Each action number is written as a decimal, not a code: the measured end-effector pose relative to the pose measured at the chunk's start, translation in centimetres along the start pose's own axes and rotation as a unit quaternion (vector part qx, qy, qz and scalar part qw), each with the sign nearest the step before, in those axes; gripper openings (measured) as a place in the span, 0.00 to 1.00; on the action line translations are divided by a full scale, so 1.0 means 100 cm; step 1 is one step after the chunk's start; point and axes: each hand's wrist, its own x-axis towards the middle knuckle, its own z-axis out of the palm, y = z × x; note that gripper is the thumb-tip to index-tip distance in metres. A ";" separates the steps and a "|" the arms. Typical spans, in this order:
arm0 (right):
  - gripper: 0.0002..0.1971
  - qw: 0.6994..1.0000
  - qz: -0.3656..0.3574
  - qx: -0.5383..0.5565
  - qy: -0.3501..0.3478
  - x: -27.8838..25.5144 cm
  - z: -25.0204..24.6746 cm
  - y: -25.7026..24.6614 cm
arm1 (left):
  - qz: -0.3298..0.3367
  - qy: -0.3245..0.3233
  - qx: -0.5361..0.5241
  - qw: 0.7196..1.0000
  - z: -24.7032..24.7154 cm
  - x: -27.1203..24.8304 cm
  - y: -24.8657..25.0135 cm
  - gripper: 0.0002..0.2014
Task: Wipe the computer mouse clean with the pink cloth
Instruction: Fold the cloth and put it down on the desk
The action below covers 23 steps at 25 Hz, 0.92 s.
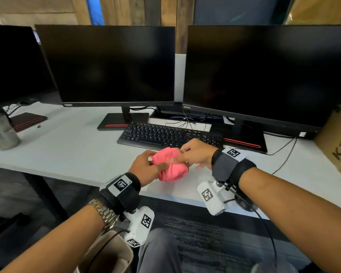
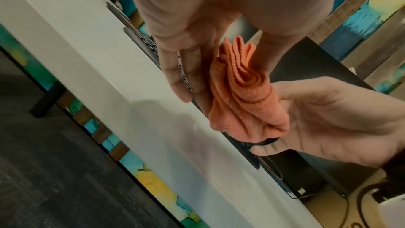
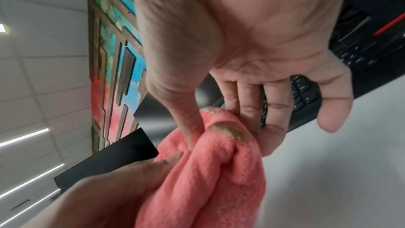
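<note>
A bunched pink cloth (image 1: 171, 170) hangs just above the white desk (image 1: 67, 150), in front of the keyboard. My left hand (image 1: 158, 164) pinches its left side between thumb and fingers. From the right, my right hand (image 1: 178, 156) pinches its top with thumb and forefinger. In the left wrist view the cloth (image 2: 245, 100) is rolled in folds between both hands. Brownish stains mark the cloth (image 3: 214, 179) in the right wrist view. No computer mouse shows. A small dark piece (image 2: 268, 140) peeks out under the cloth; I cannot tell what it is.
A black keyboard (image 1: 165, 134) lies just behind the hands, with two dark monitors (image 1: 114, 64) (image 1: 264, 71) on stands beyond it. A metal bottle (image 1: 0, 131) stands far left, a cardboard box (image 1: 339, 138) far right. Cables (image 1: 283, 154) trail across the desk on the right.
</note>
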 end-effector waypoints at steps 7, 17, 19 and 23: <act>0.18 0.998 0.015 0.050 0.032 0.038 0.040 -0.002 | -0.011 0.037 0.192 0.981 -0.025 0.013 -0.019 0.24; 0.26 0.995 -0.027 0.041 0.089 0.063 0.043 0.001 | 0.011 0.044 0.281 0.959 -0.035 0.016 -0.028 0.20; 0.21 0.994 -0.034 0.056 0.091 0.062 0.039 0.002 | 0.002 0.062 0.262 0.963 -0.038 0.017 -0.027 0.22; 0.18 0.995 -0.038 0.062 0.074 0.053 0.031 0.002 | 0.004 0.081 0.243 0.967 -0.037 0.016 -0.018 0.22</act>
